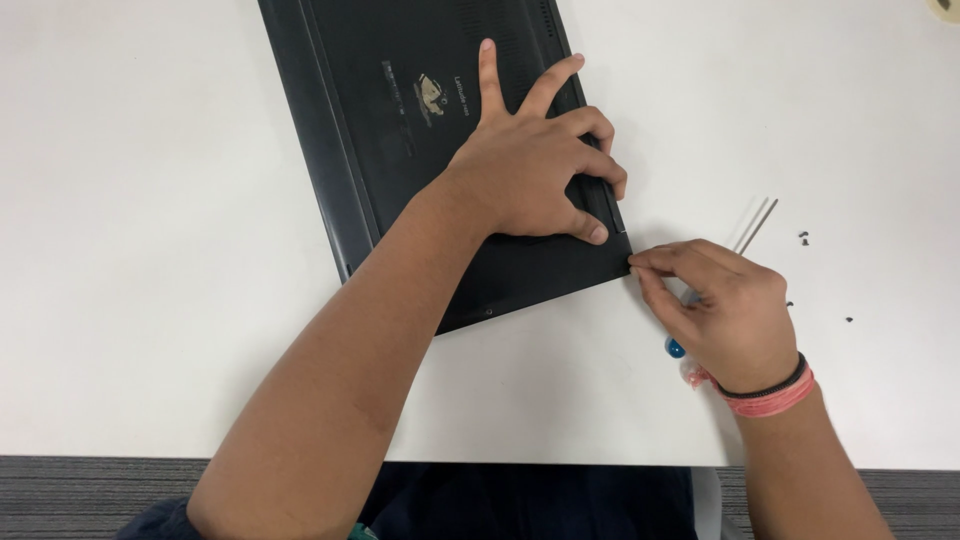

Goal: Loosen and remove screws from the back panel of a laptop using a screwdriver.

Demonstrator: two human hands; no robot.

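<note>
At table's far edge, laptop [430, 120]: upside down.
Left hand [530, 170]: fingers spread, pressing laptop.
Right hand [725, 310]: fingertips pinched at laptop's corner; contents unclear.

Laptop [400, 150] lying underside up on table [150, 250]. Left hand [530, 170] resting on laptop base. Right hand [725, 310] sitting right of laptop, fingertips touching near corner. Screwdriver [755, 225] and screws [804, 237] lying further right.

Black laptop base [400, 130] on white table [150, 250]; red and black wristbands [770, 392]; blue-tipped tool [676, 348]; grey striped floor [90, 495].
</note>
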